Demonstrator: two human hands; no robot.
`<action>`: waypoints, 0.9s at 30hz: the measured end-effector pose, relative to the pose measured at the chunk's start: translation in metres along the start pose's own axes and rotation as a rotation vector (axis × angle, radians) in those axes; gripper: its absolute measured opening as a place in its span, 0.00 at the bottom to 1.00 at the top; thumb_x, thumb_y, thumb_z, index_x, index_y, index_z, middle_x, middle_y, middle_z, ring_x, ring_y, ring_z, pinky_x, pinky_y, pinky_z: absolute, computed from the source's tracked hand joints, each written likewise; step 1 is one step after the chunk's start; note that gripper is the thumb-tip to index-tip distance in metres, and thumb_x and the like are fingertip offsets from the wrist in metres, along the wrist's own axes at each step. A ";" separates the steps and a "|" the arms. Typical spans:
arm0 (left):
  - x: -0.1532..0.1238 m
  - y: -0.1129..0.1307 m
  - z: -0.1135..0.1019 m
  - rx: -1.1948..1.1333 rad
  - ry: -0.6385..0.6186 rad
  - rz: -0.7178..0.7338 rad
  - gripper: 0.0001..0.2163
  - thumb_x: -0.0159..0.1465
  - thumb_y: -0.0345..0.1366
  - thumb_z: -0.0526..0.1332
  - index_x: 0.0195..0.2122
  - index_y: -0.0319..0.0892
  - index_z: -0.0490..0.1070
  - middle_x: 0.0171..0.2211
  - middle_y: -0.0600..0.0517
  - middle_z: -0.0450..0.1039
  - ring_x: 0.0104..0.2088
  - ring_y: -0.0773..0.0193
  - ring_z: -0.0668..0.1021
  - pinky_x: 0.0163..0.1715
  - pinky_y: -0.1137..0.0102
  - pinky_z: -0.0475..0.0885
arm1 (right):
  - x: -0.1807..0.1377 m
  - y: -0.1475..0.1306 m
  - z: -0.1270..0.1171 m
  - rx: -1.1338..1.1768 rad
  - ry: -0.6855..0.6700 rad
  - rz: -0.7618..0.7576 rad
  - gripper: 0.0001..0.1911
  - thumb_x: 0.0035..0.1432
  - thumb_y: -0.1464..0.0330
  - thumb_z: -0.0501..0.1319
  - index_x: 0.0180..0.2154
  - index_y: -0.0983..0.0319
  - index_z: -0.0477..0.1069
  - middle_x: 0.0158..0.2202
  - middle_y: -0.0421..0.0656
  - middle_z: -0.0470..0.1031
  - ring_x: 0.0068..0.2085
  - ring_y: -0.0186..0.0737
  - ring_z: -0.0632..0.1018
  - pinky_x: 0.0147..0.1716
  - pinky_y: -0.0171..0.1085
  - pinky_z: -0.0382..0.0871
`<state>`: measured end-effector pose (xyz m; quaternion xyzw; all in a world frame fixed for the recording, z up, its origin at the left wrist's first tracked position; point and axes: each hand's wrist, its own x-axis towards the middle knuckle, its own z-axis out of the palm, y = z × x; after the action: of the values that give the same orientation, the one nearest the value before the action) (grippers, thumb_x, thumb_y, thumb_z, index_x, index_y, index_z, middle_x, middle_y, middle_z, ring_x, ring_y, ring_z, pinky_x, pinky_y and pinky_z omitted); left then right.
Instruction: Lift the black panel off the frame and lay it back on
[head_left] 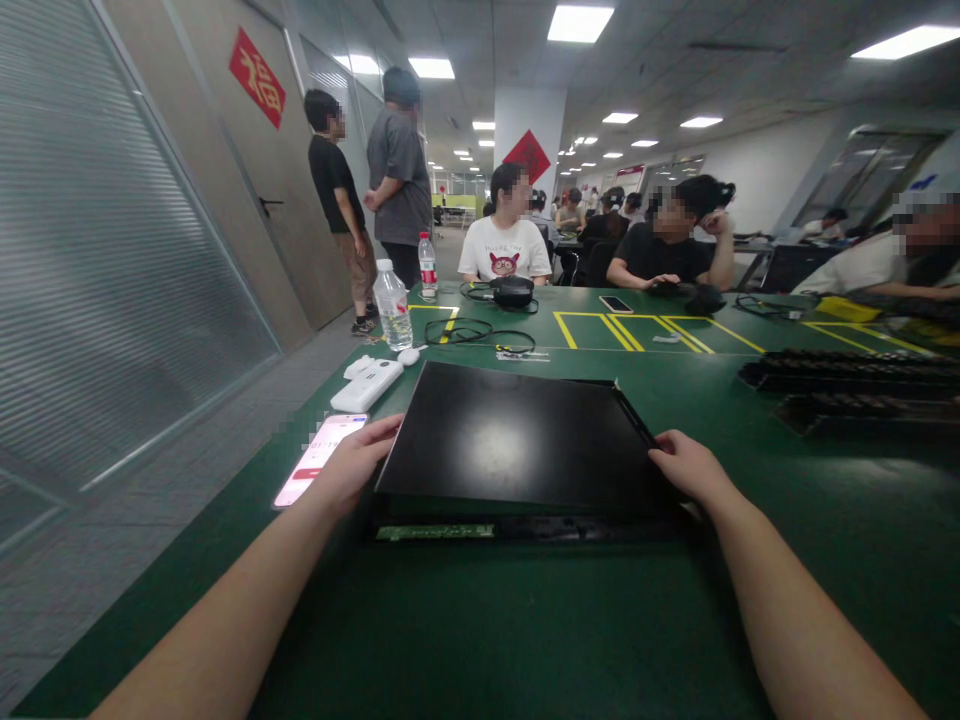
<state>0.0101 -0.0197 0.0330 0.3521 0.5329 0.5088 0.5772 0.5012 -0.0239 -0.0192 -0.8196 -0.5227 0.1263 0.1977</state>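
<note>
A flat black panel (517,435) lies on the green table (525,620) over a black tray whose front edge shows a green circuit strip (435,532). My left hand (352,465) grips the panel's left edge, fingers curled around it. My right hand (686,468) holds the panel's right edge near the front corner, fingers closed on it. The panel sits slightly raised above the tray at the front.
A lit phone (319,458) lies by my left hand. Behind it are a white device (367,385), a water bottle (392,305) and cables (480,333). Black trays (847,375) lie at right. Seated people (506,235) face the table's far side; two stand at left.
</note>
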 end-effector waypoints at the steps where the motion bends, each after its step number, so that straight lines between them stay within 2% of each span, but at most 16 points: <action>1: -0.002 0.002 0.003 -0.029 -0.003 -0.008 0.23 0.51 0.20 0.75 0.49 0.39 0.87 0.41 0.44 0.89 0.38 0.50 0.90 0.28 0.72 0.82 | 0.000 0.000 0.000 -0.006 -0.005 0.003 0.13 0.63 0.66 0.63 0.47 0.62 0.81 0.44 0.51 0.84 0.44 0.49 0.83 0.43 0.41 0.74; 4: -0.007 0.007 0.010 -0.118 0.016 0.030 0.16 0.59 0.22 0.68 0.47 0.40 0.86 0.41 0.44 0.89 0.43 0.52 0.90 0.30 0.74 0.82 | 0.001 0.000 0.000 -0.024 -0.003 0.003 0.14 0.63 0.66 0.63 0.48 0.62 0.81 0.44 0.50 0.84 0.45 0.49 0.83 0.43 0.41 0.73; 7: -0.010 0.008 0.012 -0.137 0.003 0.076 0.16 0.59 0.25 0.69 0.48 0.40 0.86 0.44 0.43 0.89 0.52 0.49 0.88 0.37 0.73 0.84 | 0.001 0.001 0.001 -0.026 0.012 -0.001 0.13 0.62 0.66 0.64 0.47 0.62 0.81 0.43 0.50 0.84 0.44 0.49 0.83 0.42 0.41 0.73; 11: -0.014 0.006 0.009 -0.101 -0.100 0.113 0.25 0.50 0.29 0.79 0.52 0.40 0.85 0.48 0.39 0.88 0.59 0.39 0.84 0.48 0.64 0.84 | 0.001 0.001 0.000 -0.010 0.018 -0.001 0.15 0.62 0.66 0.64 0.49 0.61 0.81 0.43 0.49 0.84 0.44 0.48 0.83 0.41 0.40 0.73; 15: -0.017 0.005 0.007 -0.091 -0.153 0.153 0.33 0.45 0.33 0.83 0.55 0.38 0.83 0.48 0.39 0.88 0.58 0.36 0.84 0.52 0.60 0.84 | 0.000 0.002 0.000 0.068 0.025 0.016 0.27 0.61 0.66 0.64 0.62 0.62 0.75 0.39 0.46 0.82 0.41 0.47 0.83 0.40 0.40 0.73; 17: -0.017 0.006 0.007 -0.089 -0.170 0.158 0.35 0.45 0.34 0.83 0.57 0.38 0.83 0.47 0.39 0.88 0.57 0.35 0.84 0.52 0.58 0.83 | -0.001 0.002 -0.001 0.115 0.036 0.014 0.31 0.61 0.65 0.64 0.65 0.61 0.72 0.37 0.44 0.82 0.39 0.47 0.83 0.40 0.41 0.73; 23: -0.020 0.006 0.009 -0.109 -0.177 0.176 0.39 0.46 0.33 0.82 0.62 0.38 0.80 0.49 0.39 0.87 0.61 0.34 0.82 0.56 0.56 0.82 | -0.002 -0.003 -0.003 0.206 0.064 0.043 0.24 0.62 0.62 0.63 0.59 0.59 0.79 0.38 0.45 0.83 0.40 0.47 0.83 0.43 0.42 0.74; 27: -0.022 0.007 0.012 -0.127 -0.199 0.191 0.39 0.46 0.32 0.82 0.62 0.39 0.80 0.52 0.40 0.87 0.63 0.34 0.80 0.58 0.56 0.81 | 0.000 -0.003 -0.002 0.309 0.093 0.079 0.18 0.61 0.62 0.63 0.48 0.61 0.84 0.40 0.49 0.85 0.41 0.48 0.83 0.41 0.41 0.75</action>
<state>0.0226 -0.0377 0.0478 0.4127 0.4039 0.5564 0.5974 0.5003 -0.0229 -0.0160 -0.8044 -0.4547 0.1745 0.3402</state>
